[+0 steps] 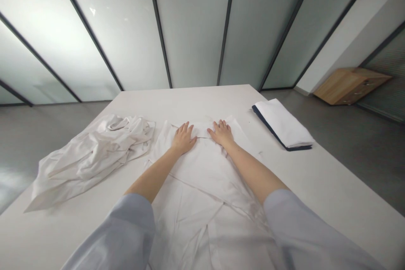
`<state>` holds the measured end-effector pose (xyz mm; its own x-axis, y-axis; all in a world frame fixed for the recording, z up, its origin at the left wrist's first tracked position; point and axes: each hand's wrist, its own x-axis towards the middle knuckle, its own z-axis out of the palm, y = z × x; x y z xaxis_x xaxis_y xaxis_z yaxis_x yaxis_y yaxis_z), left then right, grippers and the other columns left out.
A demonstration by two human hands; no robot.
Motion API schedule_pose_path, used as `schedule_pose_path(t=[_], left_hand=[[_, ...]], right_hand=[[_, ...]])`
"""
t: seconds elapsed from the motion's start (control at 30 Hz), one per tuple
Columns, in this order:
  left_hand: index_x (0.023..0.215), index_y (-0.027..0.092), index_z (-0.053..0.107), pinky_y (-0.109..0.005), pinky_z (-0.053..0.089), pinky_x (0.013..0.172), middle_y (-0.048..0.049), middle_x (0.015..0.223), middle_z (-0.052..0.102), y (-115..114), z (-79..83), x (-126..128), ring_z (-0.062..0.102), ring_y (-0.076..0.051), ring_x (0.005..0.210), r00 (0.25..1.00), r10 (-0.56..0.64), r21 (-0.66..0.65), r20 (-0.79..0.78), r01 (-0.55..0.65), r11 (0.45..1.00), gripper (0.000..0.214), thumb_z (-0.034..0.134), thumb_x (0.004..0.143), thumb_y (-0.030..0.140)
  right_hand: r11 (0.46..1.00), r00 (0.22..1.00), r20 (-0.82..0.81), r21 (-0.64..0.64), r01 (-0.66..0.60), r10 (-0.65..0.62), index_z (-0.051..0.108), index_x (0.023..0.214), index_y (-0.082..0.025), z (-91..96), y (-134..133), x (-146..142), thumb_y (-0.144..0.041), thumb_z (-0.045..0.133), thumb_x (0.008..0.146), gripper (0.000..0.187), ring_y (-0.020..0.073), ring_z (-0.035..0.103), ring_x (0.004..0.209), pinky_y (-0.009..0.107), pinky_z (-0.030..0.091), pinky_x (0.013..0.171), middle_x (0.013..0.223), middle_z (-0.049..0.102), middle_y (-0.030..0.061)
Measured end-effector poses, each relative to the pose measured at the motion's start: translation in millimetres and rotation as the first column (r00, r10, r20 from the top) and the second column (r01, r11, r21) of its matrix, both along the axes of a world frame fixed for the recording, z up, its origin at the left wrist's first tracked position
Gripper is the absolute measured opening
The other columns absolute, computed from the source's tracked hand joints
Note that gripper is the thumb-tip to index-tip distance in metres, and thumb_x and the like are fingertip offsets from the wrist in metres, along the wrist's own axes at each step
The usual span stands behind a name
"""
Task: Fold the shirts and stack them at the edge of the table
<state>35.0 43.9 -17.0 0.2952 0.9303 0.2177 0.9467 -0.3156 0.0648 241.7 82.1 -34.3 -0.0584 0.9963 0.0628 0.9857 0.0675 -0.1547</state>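
Note:
A white garment [202, 168] that looks like a coat or shirt lies spread out in front of me, its near end running toward my body. Flat on its far part rests my left hand [184, 138], fingers apart and pointing away from me. My right hand [222, 133] lies the same way a little to the right, fingers spread on the cloth. Between the two hands a short dark line or crease crosses the fabric. Several creases run across the nearer part of the garment. Neither hand grips anything.
On the left, a crumpled white garment [95, 152] hangs toward the edge of the white table [190, 97]. Folded white cloth [283, 122] lies on dark blue cloth [272, 130] at the right edge. A wooden cabinet [344, 86] and frosted glass panels [193, 29] stand beyond.

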Motion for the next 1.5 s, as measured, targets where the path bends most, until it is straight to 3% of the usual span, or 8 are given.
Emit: schedule_pose_path(t=[0.2,0.3,0.53,0.73,0.9,1.2,1.33,1.5], left_hand=[[0.142,0.031,0.041,-0.058,0.028,0.107,-0.0099,0.155,0.031,-66,-0.7,8,0.027,-0.035,0.141,0.999,0.031,-0.270,-0.010,-0.032,0.962,0.062,0.035,0.089,0.064],[0.147,0.032,0.033,-0.067,0.019,0.107,-0.0111,0.159,0.022,-77,-9.6,11,0.018,-0.040,0.144,0.998,0.054,-0.322,-0.037,-0.063,0.945,0.071,0.030,0.087,0.070],[0.149,0.028,0.030,-0.068,0.014,0.108,-0.0124,0.159,0.020,-26,-11.9,11,0.015,-0.039,0.144,0.998,0.056,-0.270,-0.034,-0.063,0.961,0.074,0.026,0.088,0.069],[0.131,0.021,0.051,-0.049,0.030,0.107,-0.0150,0.143,0.045,17,3.1,11,0.038,-0.033,0.133,0.998,0.052,-0.079,0.022,-0.050,0.996,0.060,0.043,0.087,0.061],[0.113,0.018,0.059,-0.040,0.040,0.097,-0.0138,0.118,0.059,8,15.3,9,0.052,-0.027,0.114,0.996,0.084,-0.089,0.040,-0.080,0.993,0.038,0.045,0.090,0.046],[0.146,0.023,0.035,-0.058,0.025,0.108,-0.0153,0.156,0.028,-41,-0.8,-4,0.025,-0.036,0.142,0.986,0.160,-0.278,-0.052,-0.168,0.946,0.070,0.028,0.090,0.065],[0.148,0.023,0.032,-0.062,0.018,0.110,-0.0147,0.158,0.022,-30,-10.6,-6,0.019,-0.036,0.144,0.985,0.162,-0.233,-0.061,-0.172,0.957,0.073,0.027,0.089,0.065],[0.146,0.025,0.036,-0.059,0.019,0.111,-0.0133,0.157,0.026,-4,-8.2,-10,0.022,-0.034,0.144,0.985,0.165,-0.218,-0.048,-0.171,0.961,0.070,0.030,0.089,0.065]], right_hand=[[0.955,0.994,-0.081,0.293,-0.048,0.075,0.058,0.122,-0.012,2.0,8,3,-0.035,0.041,0.094,0.041,0.0296,0.044,0.123,0.042,0.030,0.102,0.134,0.052,0.0179],[0.928,0.984,-0.127,0.365,-0.072,0.126,0.062,0.116,-0.013,7.5,8,5,-0.029,0.044,0.092,0.034,0.0285,0.048,0.114,0.040,0.033,0.098,0.124,0.058,0.0163],[0.936,0.951,-0.086,0.225,-0.271,0.297,0.065,0.109,-0.018,23.0,-37,9,-0.028,0.045,0.092,0.029,0.0230,0.055,0.107,0.035,0.036,0.096,0.114,0.065,0.0107],[0.984,0.985,0.009,0.035,-0.173,0.173,0.047,0.140,-0.024,5.6,-84,3,-0.053,0.036,0.095,0.055,0.0359,0.035,0.134,0.059,0.021,0.107,0.147,0.042,0.0144],[0.992,0.993,0.012,-0.049,-0.117,0.118,0.034,0.149,-0.028,-3.7,-64,4,-0.057,0.029,0.095,0.061,0.0381,0.020,0.142,0.063,0.017,0.108,0.158,0.025,0.0107],[0.991,0.991,0.027,0.039,-0.131,0.130,0.044,0.143,-0.022,5.8,9,6,-0.049,0.037,0.095,0.055,0.0319,0.033,0.137,0.052,0.024,0.109,0.151,0.037,0.0130],[0.962,0.984,0.043,0.205,-0.178,0.173,0.052,0.134,-0.015,12.1,6,8,-0.039,0.044,0.093,0.048,0.0281,0.043,0.128,0.042,0.027,0.108,0.144,0.046,0.0150],[0.924,0.966,0.035,0.284,-0.255,0.256,0.063,0.118,-0.017,19.8,-32,25,-0.031,0.051,0.090,0.034,0.0273,0.049,0.119,0.039,0.031,0.102,0.131,0.056,0.0126]])
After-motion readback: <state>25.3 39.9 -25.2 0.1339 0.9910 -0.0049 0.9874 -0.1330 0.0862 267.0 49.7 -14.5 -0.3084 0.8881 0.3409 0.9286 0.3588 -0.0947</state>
